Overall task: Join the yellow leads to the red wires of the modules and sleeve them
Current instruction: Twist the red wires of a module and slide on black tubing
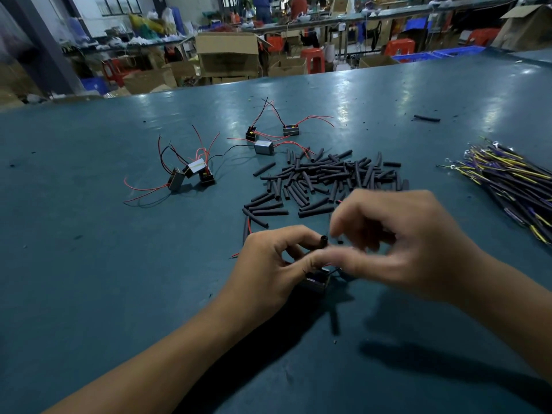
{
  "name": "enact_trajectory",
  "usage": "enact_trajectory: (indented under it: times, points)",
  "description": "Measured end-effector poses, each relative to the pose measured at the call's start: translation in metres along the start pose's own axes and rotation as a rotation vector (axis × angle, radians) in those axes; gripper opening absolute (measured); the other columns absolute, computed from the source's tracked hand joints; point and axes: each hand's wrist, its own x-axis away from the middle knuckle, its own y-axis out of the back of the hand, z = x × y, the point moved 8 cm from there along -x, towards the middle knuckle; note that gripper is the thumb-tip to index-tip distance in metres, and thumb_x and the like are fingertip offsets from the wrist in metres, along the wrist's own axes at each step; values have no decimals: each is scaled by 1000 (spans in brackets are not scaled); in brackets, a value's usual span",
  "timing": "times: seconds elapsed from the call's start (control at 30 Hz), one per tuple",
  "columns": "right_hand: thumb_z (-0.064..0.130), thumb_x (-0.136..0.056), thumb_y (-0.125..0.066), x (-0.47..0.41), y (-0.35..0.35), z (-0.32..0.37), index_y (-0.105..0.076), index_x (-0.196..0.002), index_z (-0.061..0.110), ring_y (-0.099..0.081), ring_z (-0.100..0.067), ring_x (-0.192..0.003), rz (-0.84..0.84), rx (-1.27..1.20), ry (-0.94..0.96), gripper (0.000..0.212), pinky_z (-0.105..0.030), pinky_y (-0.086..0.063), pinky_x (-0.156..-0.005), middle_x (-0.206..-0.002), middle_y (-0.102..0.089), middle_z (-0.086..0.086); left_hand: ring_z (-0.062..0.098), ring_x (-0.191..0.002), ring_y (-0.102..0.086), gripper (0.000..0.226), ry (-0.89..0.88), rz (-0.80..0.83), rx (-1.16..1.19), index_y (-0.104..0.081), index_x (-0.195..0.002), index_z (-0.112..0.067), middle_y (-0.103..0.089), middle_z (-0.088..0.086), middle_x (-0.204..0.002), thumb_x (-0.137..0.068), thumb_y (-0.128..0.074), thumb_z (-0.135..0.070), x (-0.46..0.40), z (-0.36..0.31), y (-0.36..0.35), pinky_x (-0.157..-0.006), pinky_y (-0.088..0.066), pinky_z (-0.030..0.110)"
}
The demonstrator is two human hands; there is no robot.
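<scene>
1. Pinching a black sleeve (323, 241), your left hand (268, 265) held it above the near module (315, 283).
2. Your right hand (397, 243) was blurred; I cannot tell its grip.
3. Sleeves looked light and soft, so hold them mid-length; the yellow leads (507, 177) lay far right.

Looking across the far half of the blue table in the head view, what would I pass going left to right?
Cluster of three small grey modules with red wires → second group of three modules → heap of short black sleeve tubes → bundle of yellow and dark leads.
</scene>
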Motion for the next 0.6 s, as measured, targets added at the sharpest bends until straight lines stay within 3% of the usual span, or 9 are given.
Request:
enact_trajectory:
  times: [0.07, 0.17, 0.3, 0.33, 0.4, 0.47, 0.6]
  points:
    - [48, -82, -71, 6, -17, 14, -67, -87, 20, -41, 0, -53, 117, 99, 79, 29, -13, -37, -52, -61, -53, 14, -1, -63, -58, 17, 7, 18, 5, -69, -80, -30, -66, -18, -69, -84, -78, -16, 0, 1, 0, -58, -44, 15]
    - [39, -86, -69, 10, -38, 18, -71, -89, 17, -49, -6, -52, 201, 220, 122, 22, -24, -44, -49, -64, -62, 12, 8, -66, -64, 28, 24, 4, 9, -71, -80, -31, -71, -10, -72, -77, -72, -3, 0, 3, 2, -58, -51, 24]
    - [31, -86, -71, 4, -26, -3, -69, -82, 19, -49, -3, -51, 154, 125, -42, 13, -11, -37, -53, -61, -61, 15, 9, -71, -63, 5, 41, -12, 36, -77, -90, -18, -74, 1, -79, -87, -73, -16, 0, 10, 2, -62, -55, 31]
    - [32, -88, -72, 3, -22, -12, -68, -81, 20, -53, -5, -50, 144, 62, -108, 14, -13, -39, -51, -58, -62, 14, 8, -72, -63, 11, 47, -19, 27, -78, -95, -16, -75, 2, -82, -89, -72, -24, 0, 11, 3, -64, -57, 34]
    - [32, -88, -74, 5, -18, -27, -66, -78, 22, -60, -6, -48, 126, -59, -223, 16, -16, -44, -47, -55, -64, 12, 0, -75, -63, 27, 42, -13, -11, -77, -109, -17, -76, -8, -87, -92, -64, -34, 0, 11, 3, -68, -56, 28]
    - [32, -86, -74, 7, -19, -36, -65, -77, 23, -64, -5, -48, 125, -101, -280, 16, -14, -45, -48, -55, -66, 12, -8, -77, -61, 30, 25, 19, -41, -73, -121, -19, -71, -22, -87, -97, -60, -31, 1, 8, 0, -69, -51, 21]
    - [29, -86, -75, 8, -21, -47, -64, -75, 22, -67, -6, -49, 151, -175, -365, 17, -13, -45, -51, -57, -69, 8, -8, -76, -56, 29, -13, 57, -118, -70, -125, -16, -62, -23, -82, -102, -53, -25, 1, 3, -5, -70, -43, 19]
